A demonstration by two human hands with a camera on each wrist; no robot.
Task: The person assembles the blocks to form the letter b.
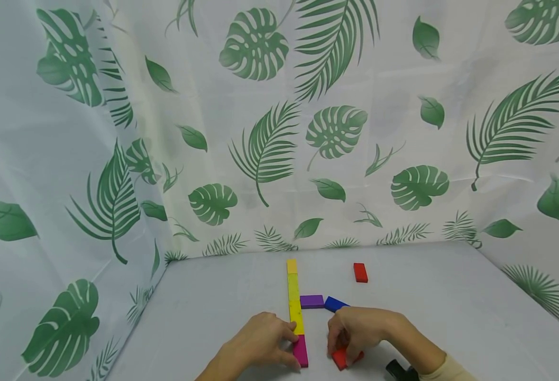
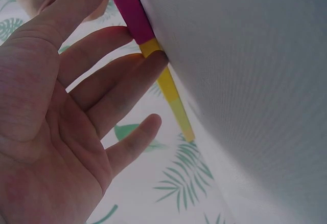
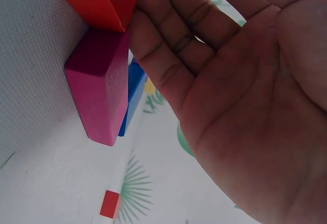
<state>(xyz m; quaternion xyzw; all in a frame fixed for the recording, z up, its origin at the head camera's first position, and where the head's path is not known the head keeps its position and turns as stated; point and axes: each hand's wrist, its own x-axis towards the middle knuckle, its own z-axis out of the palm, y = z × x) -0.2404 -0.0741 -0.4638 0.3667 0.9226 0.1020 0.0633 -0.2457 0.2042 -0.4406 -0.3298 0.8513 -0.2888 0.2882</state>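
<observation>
Here, red block (image 1: 341, 357): gripped under right hand (image 1: 357, 328), just right of magenta block (image 1: 300, 351); left hand (image 1: 260, 341), fingers straight, steadies the row's (image 1: 292, 288) near end, long axis running away.

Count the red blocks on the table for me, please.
2. One red block lies alone at the far right of the table. The other red block sits under the right hand, partly covered. More could hide under the hands.
</observation>
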